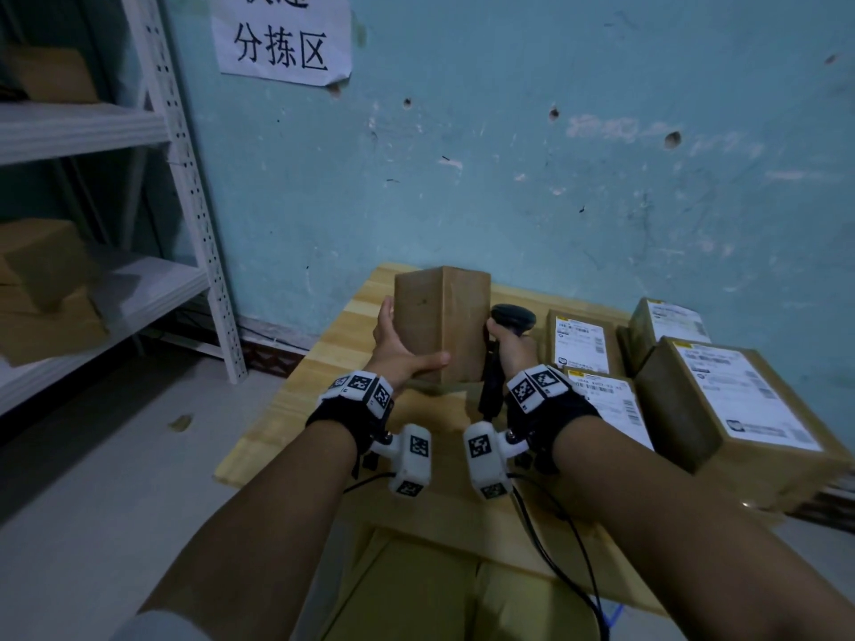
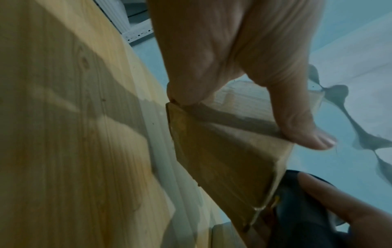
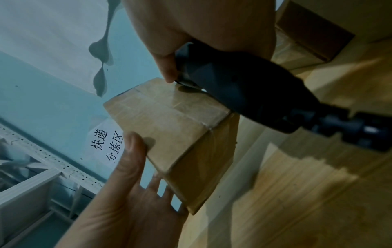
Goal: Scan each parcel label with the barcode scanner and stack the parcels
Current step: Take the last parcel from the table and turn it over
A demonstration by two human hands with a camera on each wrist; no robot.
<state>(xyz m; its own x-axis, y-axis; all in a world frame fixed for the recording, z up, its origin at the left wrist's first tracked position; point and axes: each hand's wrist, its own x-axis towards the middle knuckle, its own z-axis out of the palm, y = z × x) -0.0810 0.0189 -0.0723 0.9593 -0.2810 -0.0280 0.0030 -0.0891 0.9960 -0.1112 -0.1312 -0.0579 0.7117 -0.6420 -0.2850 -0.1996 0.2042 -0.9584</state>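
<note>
A plain brown cardboard parcel (image 1: 442, 323) stands on end over the wooden table (image 1: 324, 353); no label shows on its visible faces. My left hand (image 1: 414, 335) grips it, thumb across the near face and fingers along the left side. The left wrist view shows the thumb (image 2: 314, 139) pressed on the parcel (image 2: 222, 159). My right hand (image 1: 511, 347) grips the black barcode scanner (image 1: 513, 319) against the parcel's right side. In the right wrist view the scanner (image 3: 244, 87) lies along the parcel (image 3: 169, 127), with the left hand (image 3: 135, 184) below it.
Several labelled parcels (image 1: 740, 404) lie close together at the table's right, one (image 1: 580, 344) just beside the scanner. A white metal shelf (image 1: 185, 178) with cardboard boxes stands to the left. The blue wall is right behind the table. The scanner cable (image 1: 555, 548) trails toward me.
</note>
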